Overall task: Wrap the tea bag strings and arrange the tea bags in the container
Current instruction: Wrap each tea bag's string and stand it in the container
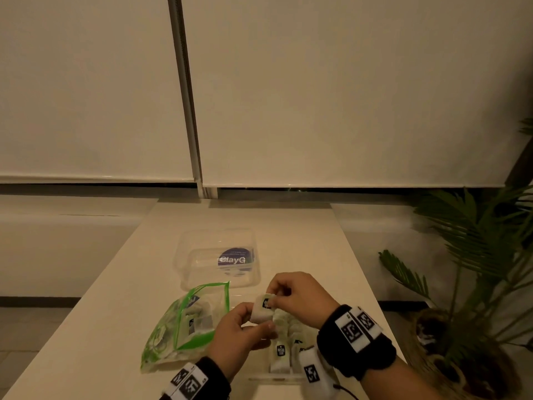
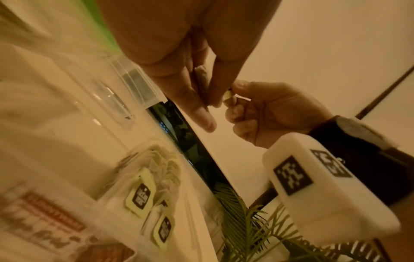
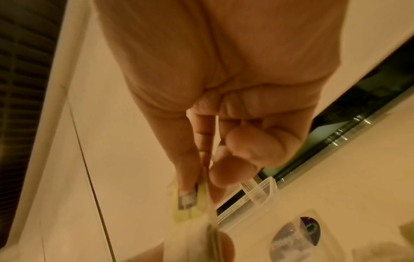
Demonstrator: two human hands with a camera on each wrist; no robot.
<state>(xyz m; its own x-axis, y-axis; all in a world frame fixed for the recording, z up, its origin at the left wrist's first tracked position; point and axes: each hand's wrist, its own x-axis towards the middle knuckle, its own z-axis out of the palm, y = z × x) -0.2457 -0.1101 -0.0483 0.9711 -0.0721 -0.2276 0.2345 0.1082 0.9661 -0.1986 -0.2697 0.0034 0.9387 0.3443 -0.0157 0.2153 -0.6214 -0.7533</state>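
Note:
Above the table's near end my left hand (image 1: 258, 316) grips a white tea bag (image 1: 261, 314) between thumb and fingers. My right hand (image 1: 276, 297) pinches the bag's pale yellow tag (image 1: 266, 302) at its top. In the right wrist view the thumb and forefinger press on the tag (image 3: 187, 199) from both sides. The left wrist view shows the tea bag (image 2: 202, 79) edge-on between my left fingers (image 2: 192, 99). The string cannot be made out. A clear container (image 1: 274, 378) under my wrists holds several tea bags (image 1: 280, 355) with tags.
A green-edged zip bag (image 1: 184, 321) with more tea bags lies left of my hands. A clear plastic box (image 1: 184, 264) with a purple round label stands further back on the white table (image 1: 302, 241). A potted palm (image 1: 467, 269) is off the table's right edge.

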